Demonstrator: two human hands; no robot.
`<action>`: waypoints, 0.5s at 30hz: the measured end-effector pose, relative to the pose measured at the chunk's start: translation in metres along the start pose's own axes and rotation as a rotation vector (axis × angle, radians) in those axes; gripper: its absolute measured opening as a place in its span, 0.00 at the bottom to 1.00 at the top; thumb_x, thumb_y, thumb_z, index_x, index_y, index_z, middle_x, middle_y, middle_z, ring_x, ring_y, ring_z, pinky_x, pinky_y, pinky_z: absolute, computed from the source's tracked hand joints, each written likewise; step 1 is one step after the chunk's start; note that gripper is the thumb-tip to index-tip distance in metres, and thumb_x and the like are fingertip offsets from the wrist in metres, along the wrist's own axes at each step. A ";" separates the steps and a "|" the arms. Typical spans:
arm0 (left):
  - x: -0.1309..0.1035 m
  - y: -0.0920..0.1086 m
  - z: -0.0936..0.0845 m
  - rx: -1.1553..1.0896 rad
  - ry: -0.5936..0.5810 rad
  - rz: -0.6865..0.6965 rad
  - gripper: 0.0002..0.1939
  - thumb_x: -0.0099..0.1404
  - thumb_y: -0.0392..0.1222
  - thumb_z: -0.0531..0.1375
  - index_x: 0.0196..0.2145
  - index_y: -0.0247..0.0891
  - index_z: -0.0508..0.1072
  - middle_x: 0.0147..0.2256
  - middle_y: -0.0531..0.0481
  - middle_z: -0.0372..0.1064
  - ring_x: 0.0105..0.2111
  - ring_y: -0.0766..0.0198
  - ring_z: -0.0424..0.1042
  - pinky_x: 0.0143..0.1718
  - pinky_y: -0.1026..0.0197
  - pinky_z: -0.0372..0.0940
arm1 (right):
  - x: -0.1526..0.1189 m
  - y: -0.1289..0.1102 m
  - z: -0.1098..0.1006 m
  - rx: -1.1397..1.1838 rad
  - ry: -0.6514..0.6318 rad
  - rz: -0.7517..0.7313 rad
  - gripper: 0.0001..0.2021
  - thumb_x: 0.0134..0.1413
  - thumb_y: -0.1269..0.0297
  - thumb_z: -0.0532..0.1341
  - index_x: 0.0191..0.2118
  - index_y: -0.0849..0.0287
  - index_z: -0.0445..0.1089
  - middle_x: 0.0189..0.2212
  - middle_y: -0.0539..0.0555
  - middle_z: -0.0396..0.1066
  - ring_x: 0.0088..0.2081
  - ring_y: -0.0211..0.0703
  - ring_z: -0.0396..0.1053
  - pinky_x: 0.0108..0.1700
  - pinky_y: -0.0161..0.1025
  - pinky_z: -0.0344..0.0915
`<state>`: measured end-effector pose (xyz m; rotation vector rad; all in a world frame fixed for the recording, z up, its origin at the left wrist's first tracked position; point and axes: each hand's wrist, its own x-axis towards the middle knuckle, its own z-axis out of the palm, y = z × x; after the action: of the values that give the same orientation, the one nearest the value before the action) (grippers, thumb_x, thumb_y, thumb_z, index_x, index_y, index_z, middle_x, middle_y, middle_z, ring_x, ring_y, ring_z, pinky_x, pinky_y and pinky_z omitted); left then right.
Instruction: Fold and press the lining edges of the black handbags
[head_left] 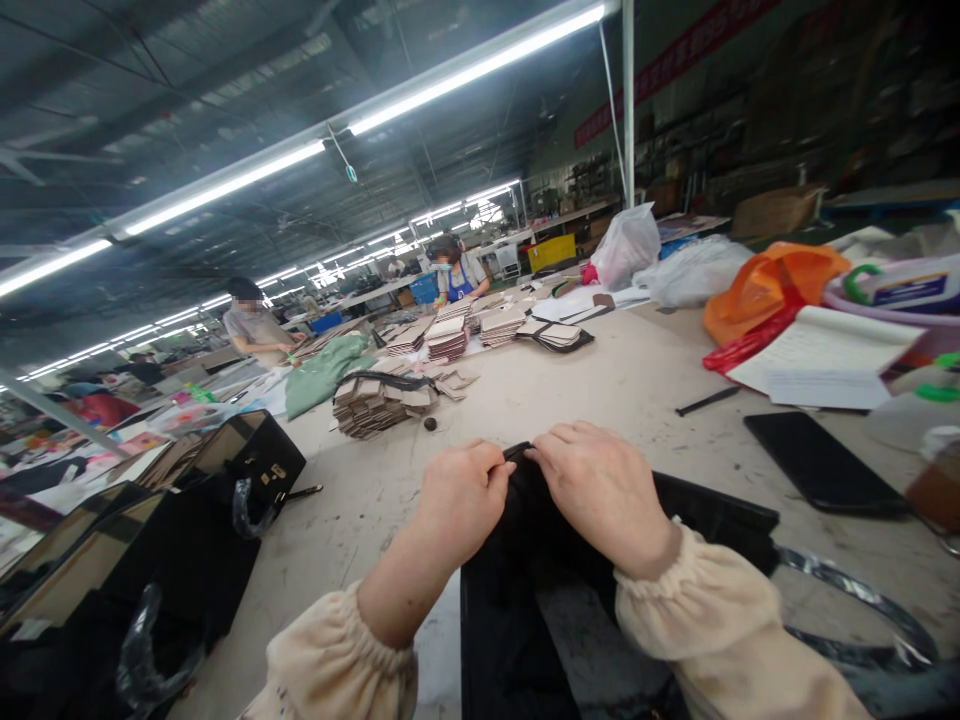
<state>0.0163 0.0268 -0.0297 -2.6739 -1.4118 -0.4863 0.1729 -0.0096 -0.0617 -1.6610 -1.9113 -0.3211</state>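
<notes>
A black bag (pixel 495 630) lies in front of me on the table, its dark fabric raised at the top edge. My left hand (pixel 463 497) pinches that edge between thumb and fingers. Close beside it on the right, my right hand (pixel 600 490) grips the same edge with bent fingers. The two hands nearly touch. A plastic-wrapped handle (pixel 862 590) sticks out to the right of the bag. The inside of the bag is dark and partly hidden by my right forearm.
Black bags (pixel 180 530) stand at the left. Brown stacked pieces (pixel 382 400) and green cloth (pixel 326 372) lie ahead. A phone (pixel 821 460), a notebook (pixel 821 355) and an orange bag (pixel 772 290) are at the right. Two people (pixel 259 325) work farther off.
</notes>
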 end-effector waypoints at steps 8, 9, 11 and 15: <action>0.000 0.000 0.001 -0.016 0.020 -0.017 0.11 0.63 0.40 0.55 0.24 0.37 0.70 0.25 0.51 0.69 0.28 0.65 0.66 0.30 0.63 0.53 | 0.000 -0.001 0.001 -0.003 0.011 0.005 0.11 0.61 0.65 0.53 0.27 0.56 0.65 0.27 0.50 0.67 0.34 0.43 0.61 0.36 0.41 0.47; 0.000 0.000 0.001 -0.014 0.017 -0.011 0.11 0.63 0.40 0.55 0.23 0.37 0.70 0.25 0.51 0.69 0.27 0.65 0.66 0.30 0.63 0.53 | -0.001 0.000 0.001 -0.006 0.014 0.005 0.11 0.61 0.65 0.53 0.27 0.56 0.65 0.27 0.50 0.67 0.34 0.43 0.61 0.36 0.41 0.47; 0.000 0.000 0.001 -0.011 0.019 -0.004 0.11 0.63 0.40 0.55 0.23 0.37 0.70 0.25 0.52 0.69 0.27 0.66 0.66 0.30 0.64 0.52 | -0.001 -0.001 0.002 -0.012 0.022 0.006 0.11 0.61 0.66 0.53 0.27 0.56 0.65 0.27 0.50 0.67 0.34 0.44 0.61 0.36 0.41 0.47; 0.001 0.001 0.002 -0.005 0.028 -0.012 0.11 0.63 0.39 0.55 0.24 0.37 0.69 0.25 0.51 0.68 0.27 0.66 0.65 0.29 0.64 0.51 | -0.001 -0.006 0.004 -0.023 0.051 0.009 0.12 0.61 0.67 0.52 0.26 0.56 0.64 0.26 0.51 0.67 0.33 0.44 0.62 0.36 0.42 0.47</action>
<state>0.0186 0.0273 -0.0314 -2.6525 -1.4224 -0.5269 0.1661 -0.0099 -0.0642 -1.6599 -1.8693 -0.3804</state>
